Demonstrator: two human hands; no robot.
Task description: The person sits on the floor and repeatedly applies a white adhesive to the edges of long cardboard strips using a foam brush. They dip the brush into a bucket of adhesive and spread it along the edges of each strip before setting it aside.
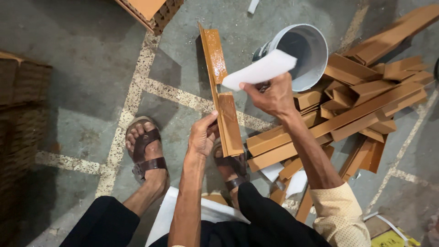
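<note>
At frame centre, right hand (273,97) pinches one white foam pad (260,69); left hand (202,136) grips one glossy brown angled strip (222,93) standing upright. Just behind, upper middle, one white bucket (305,54) tilts, its contents hidden. Right of it, a heap of brown strips (366,98), too many to count.

My one view is head-worn, looking steeply down, close over the hands and knees to the floor (82,55); edges probably slightly warped.
</note>
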